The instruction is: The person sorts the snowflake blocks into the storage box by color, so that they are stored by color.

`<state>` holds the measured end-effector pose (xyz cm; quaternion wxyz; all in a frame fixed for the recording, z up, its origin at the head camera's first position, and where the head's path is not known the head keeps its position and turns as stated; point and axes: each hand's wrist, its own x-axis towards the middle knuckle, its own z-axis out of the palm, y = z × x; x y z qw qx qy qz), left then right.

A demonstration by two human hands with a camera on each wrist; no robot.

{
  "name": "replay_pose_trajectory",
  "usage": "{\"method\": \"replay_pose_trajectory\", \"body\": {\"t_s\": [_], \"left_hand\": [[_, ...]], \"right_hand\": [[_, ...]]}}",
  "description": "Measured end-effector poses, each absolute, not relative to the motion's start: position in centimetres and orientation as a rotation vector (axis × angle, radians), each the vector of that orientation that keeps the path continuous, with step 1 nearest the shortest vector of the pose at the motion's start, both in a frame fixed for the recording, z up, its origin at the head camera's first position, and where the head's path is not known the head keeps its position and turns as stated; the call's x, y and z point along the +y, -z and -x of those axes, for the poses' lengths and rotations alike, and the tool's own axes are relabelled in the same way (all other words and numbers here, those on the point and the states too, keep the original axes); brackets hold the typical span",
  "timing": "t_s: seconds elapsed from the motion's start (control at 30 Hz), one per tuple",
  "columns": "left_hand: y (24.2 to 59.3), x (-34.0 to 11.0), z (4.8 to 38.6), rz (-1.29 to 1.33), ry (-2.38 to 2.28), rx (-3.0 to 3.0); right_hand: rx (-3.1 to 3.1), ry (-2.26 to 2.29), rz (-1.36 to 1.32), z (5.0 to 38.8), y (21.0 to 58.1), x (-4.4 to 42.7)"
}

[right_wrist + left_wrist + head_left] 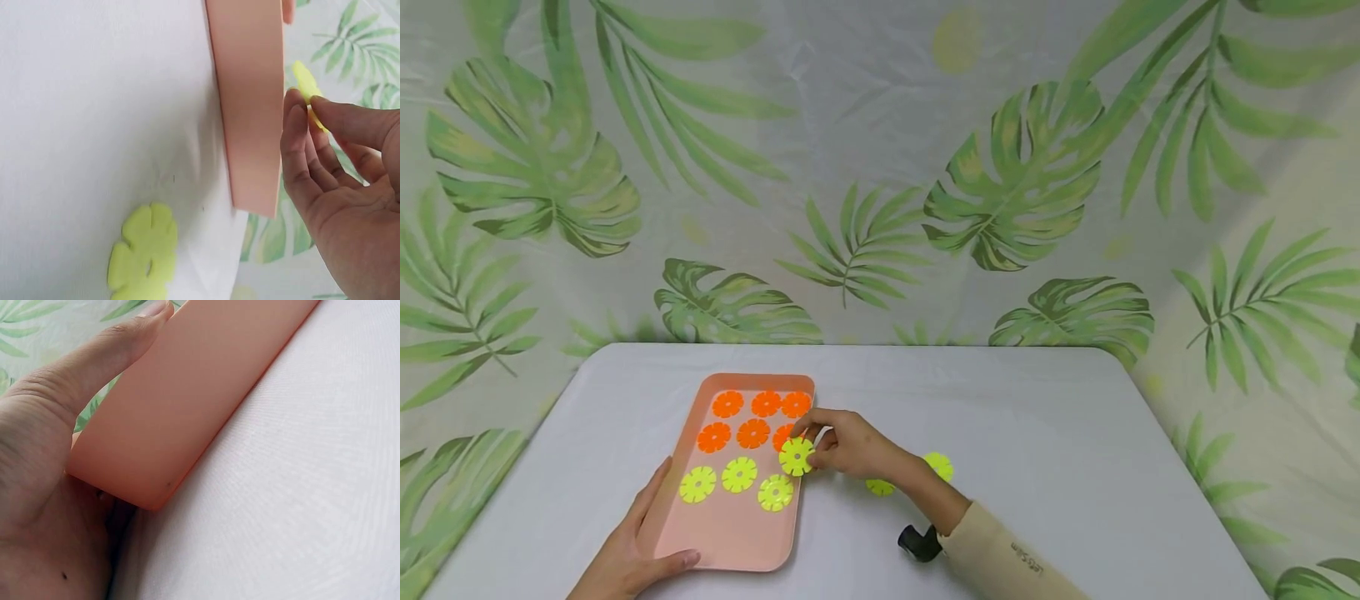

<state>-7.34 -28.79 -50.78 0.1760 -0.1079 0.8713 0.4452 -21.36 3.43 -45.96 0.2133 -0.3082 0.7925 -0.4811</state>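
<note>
My left hand (632,554) grips the near left corner of a pink tray (730,542), its thumb (119,353) at the near rim and its fingers along the left side. In my right hand (857,446), thumb and fingers pinch a yellow notched disc (797,457) above the tray's right edge; the right wrist view shows this disc (303,81) tilted, near edge-on. Orange notched discs (753,433) lie in two rows at the tray's far end, one partly covered by the held disc. Nearer, three yellow discs (740,474) lie in the tray.
Right of the tray, yellow discs (938,466) lie on the white table (1060,467), partly hidden by my right forearm. A black object (919,543) sits by the right sleeve (992,550). A leaf-patterned cloth (865,167) hangs behind the table.
</note>
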Motion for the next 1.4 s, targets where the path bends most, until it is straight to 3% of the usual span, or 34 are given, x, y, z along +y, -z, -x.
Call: {"method": "replay_pose_trajectory", "body": {"t_s": [1.0, 1.4], "left_hand": [[51.0, -28.9, 7.3, 0.286, -1.299, 2.468], [50.9, -28.7, 7.1, 0.267, -1.335, 2.483]], "right_hand": [[2.167, 1.053, 1.019, 19.4, 45.6, -1.7], [2.239, 0.728, 1.088, 18.9, 45.8, -2.3]]}}
